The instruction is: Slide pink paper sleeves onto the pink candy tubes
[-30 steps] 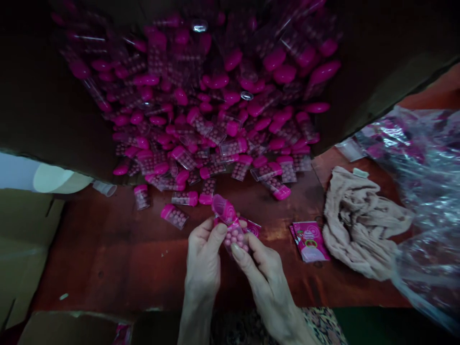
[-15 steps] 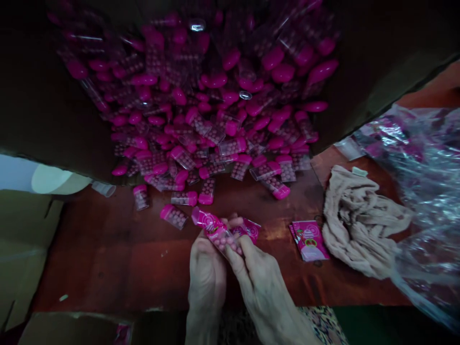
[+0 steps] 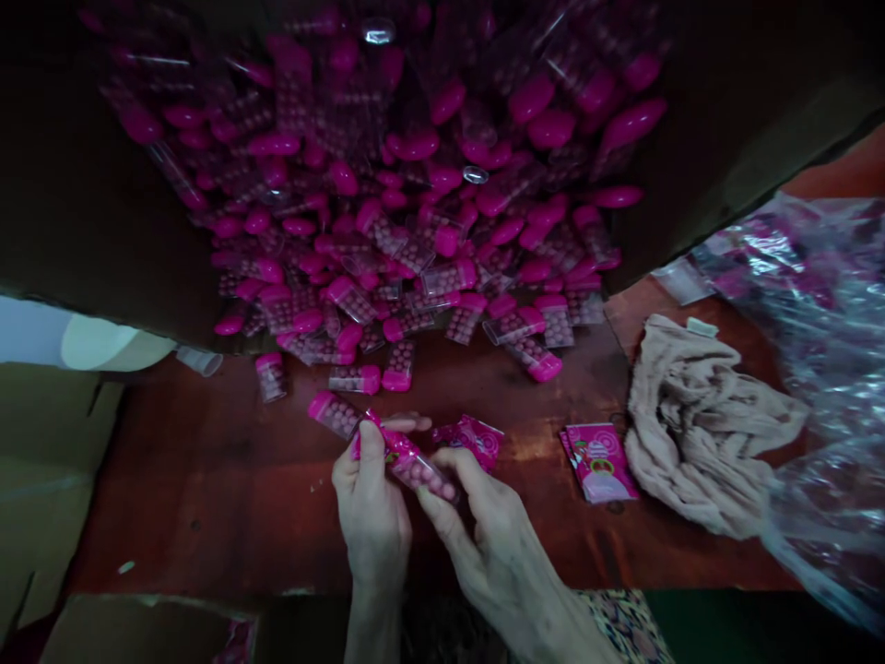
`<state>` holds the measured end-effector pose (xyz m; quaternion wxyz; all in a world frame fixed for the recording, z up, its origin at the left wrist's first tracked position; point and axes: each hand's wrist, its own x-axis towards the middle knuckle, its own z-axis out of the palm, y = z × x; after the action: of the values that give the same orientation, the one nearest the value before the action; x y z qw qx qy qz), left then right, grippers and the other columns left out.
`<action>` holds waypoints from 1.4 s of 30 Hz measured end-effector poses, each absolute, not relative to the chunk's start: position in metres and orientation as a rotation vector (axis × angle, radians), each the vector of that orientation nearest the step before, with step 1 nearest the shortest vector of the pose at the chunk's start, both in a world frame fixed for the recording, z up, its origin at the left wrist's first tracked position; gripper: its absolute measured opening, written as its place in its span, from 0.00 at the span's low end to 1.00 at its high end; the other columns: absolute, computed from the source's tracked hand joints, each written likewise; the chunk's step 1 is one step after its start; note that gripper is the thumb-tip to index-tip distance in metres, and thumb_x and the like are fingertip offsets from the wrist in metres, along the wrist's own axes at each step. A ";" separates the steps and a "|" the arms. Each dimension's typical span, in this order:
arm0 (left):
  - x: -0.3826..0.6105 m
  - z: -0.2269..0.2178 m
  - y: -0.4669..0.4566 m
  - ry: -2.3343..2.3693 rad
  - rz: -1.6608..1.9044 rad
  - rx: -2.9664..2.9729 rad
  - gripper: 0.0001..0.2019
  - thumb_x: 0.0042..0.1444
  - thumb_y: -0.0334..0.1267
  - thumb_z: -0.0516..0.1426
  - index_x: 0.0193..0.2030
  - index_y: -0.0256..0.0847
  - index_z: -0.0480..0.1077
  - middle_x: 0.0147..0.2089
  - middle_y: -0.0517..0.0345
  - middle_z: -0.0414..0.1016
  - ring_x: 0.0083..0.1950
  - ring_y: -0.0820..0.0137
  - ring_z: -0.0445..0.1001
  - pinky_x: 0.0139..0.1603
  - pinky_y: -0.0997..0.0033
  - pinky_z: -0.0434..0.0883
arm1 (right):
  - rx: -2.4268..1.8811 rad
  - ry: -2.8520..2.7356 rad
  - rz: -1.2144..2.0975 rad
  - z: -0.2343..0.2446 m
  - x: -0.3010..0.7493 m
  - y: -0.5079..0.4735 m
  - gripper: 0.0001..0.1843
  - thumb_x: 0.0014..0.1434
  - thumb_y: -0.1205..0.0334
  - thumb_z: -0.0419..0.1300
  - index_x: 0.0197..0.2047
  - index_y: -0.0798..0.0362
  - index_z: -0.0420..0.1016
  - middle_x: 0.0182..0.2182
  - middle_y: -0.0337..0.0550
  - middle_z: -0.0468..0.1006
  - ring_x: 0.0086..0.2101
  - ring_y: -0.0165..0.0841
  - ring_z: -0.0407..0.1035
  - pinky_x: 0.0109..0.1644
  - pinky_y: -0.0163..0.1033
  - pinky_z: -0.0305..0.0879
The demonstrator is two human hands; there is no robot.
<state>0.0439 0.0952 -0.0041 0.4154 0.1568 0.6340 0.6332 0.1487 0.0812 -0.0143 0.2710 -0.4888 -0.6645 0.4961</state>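
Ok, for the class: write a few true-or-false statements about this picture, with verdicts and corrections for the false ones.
1. The left hand and right hand both grip a clear tube of pink balls. True.
2. The crumpled beige cloth lies left of the hands. False: it lies to their right.
3. Pink printed packets lie on the table right of the hands. True.
4. The heap of pink-capped tubes lies nearer the person than the hands. False: it lies beyond the hands.
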 end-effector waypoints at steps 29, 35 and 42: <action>-0.001 -0.009 0.084 1.795 1.463 1.114 0.02 0.48 0.34 0.61 0.26 0.41 0.74 0.36 0.56 0.76 0.44 0.64 0.71 0.47 0.67 0.65 | -1.216 -1.633 1.263 -0.026 0.160 0.098 0.05 0.59 0.62 0.56 0.37 0.53 0.72 0.24 0.36 0.73 0.21 0.26 0.64 0.25 0.30 0.61; 0.002 -0.005 0.088 1.679 1.245 1.149 0.05 0.47 0.32 0.61 0.22 0.41 0.73 0.37 0.53 0.76 0.44 0.62 0.71 0.47 0.65 0.65 | -1.152 -1.685 1.288 -0.028 0.160 0.096 0.06 0.60 0.62 0.56 0.39 0.53 0.71 0.28 0.38 0.74 0.24 0.26 0.65 0.28 0.30 0.62; 0.005 -0.015 0.083 1.799 1.272 1.015 0.10 0.54 0.38 0.56 0.25 0.39 0.73 0.30 0.57 0.75 0.39 0.65 0.71 0.42 0.69 0.65 | -1.105 -1.667 1.328 -0.027 0.162 0.095 0.06 0.59 0.62 0.56 0.40 0.52 0.71 0.29 0.38 0.73 0.25 0.26 0.64 0.30 0.30 0.62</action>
<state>0.0053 0.0828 -0.0155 0.3504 0.3920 0.6945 0.4913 0.1625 0.0954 -0.0268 0.3623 -0.4290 -0.6472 0.5156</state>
